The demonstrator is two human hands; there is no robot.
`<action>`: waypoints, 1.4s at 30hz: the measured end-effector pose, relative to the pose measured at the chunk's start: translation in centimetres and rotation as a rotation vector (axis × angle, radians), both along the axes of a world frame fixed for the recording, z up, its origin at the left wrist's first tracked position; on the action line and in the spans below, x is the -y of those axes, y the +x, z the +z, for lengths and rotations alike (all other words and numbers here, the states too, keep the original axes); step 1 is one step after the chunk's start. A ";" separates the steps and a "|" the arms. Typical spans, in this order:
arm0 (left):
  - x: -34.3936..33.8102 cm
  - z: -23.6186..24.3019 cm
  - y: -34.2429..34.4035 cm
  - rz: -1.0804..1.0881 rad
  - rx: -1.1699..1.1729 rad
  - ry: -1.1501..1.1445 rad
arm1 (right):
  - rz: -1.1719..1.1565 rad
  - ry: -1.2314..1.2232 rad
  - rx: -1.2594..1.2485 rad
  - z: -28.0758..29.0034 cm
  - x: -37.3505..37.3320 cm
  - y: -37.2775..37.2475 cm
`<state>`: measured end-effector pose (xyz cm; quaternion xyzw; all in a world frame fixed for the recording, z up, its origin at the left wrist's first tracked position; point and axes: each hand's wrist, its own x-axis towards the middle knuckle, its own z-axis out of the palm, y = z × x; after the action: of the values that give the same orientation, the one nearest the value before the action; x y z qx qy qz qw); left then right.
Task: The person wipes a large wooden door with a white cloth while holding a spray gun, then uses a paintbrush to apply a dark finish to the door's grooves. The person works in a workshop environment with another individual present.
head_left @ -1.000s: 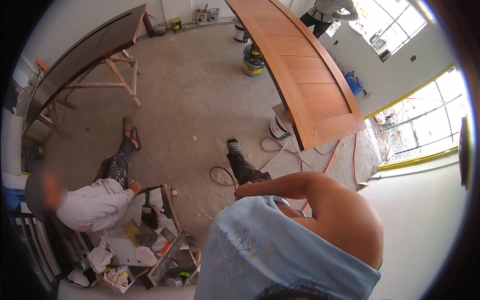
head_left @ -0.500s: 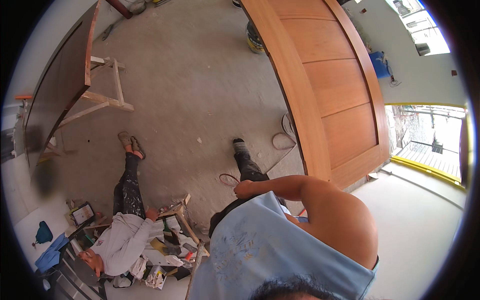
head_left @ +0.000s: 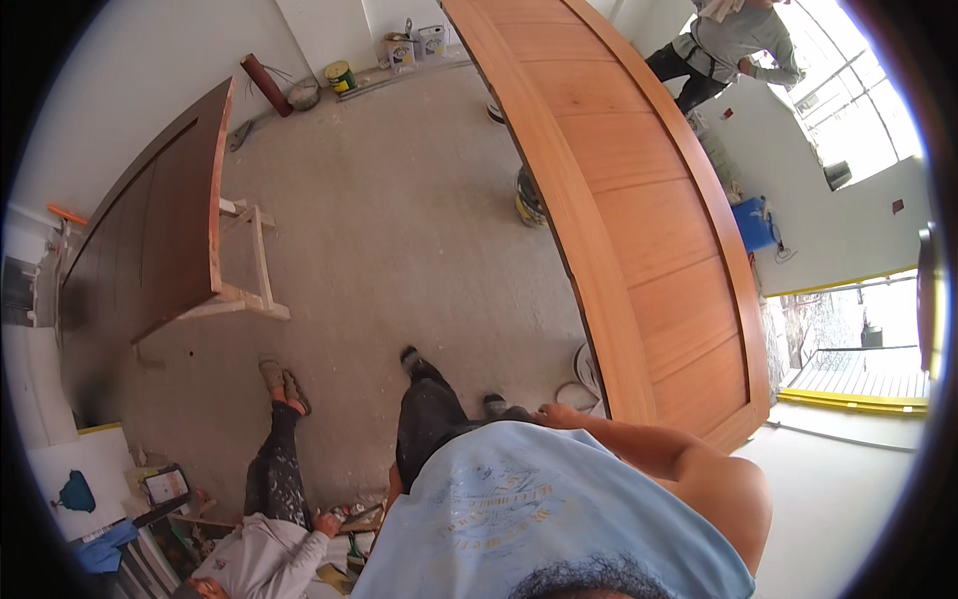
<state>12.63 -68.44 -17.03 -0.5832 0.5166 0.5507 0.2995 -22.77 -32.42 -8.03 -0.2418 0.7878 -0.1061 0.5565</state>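
My right arm bends across the front of my blue shirt. At its end my right hand [head_left: 561, 417] sits low by my hip, near the lower left corner of a reddish-brown panelled wooden door [head_left: 639, 200]. Its fingers look curled; anything inside them is too small to make out. Behind the hand, a thin cord [head_left: 571, 391] loops on the floor beside a pale round container [head_left: 586, 367]. Only a narrow strip of skin from my left arm [head_left: 393, 487] shows at the shirt's left edge; my left hand is hidden.
A darker door [head_left: 165, 220] lies on a wooden trestle [head_left: 254, 260] at left. A co-worker in grey [head_left: 259, 554] is at lower left, another person [head_left: 723, 50] at upper right. Paint cans [head_left: 399, 52] line the far wall; a bucket [head_left: 529, 200] is under the near door.
The view has shifted and tilted farther up, showing the far wall and a second person. My right hand has moved rightward and lower, toward the door's corner. My legs have changed stance.
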 end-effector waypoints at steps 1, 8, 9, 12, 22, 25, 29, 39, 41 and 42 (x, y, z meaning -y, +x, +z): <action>2.2 -0.8 -1.5 -0.032 0.024 0.020 | -0.127 0.151 0.026 0.8 0.9 -0.7; 20.5 -11.5 -16.8 -0.603 0.057 0.056 | -0.509 -0.286 0.234 5.2 10.3 -8.3; 24.3 -13.5 -20.5 -0.774 0.014 0.000 | -0.537 -0.271 0.195 5.4 12.5 -9.6; 33.1 -16.0 -32.9 -0.935 -0.100 -0.406 | -0.555 -0.250 0.067 3.9 16.2 -13.3; 36.2 6.8 -64.4 -1.326 0.108 0.002 | -0.164 -0.281 -0.463 3.7 32.0 -32.1; 38.5 9.4 -66.7 -1.477 -0.221 -0.434 | -0.153 -0.432 -0.389 -3.6 36.0 -35.9; 41.3 15.8 -72.3 -1.355 -0.355 -0.290 | -0.386 -0.265 -0.031 -1.1 39.1 -41.4; 42.6 12.4 -95.0 -1.970 -0.306 0.764 | -1.121 -0.343 0.451 7.6 46.0 -46.3; 41.7 8.8 -98.2 -2.117 -0.336 0.740 | -1.082 -0.333 0.493 6.0 49.5 -46.2; 41.3 6.5 -99.0 -2.145 -0.495 0.636 | -1.101 -0.310 0.538 4.4 50.9 -45.2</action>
<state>-86.34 -109.74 -10.51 0.3842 0.6302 0.2170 0.6389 -68.00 -83.28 -3.60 0.1563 0.6048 -0.5470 0.5573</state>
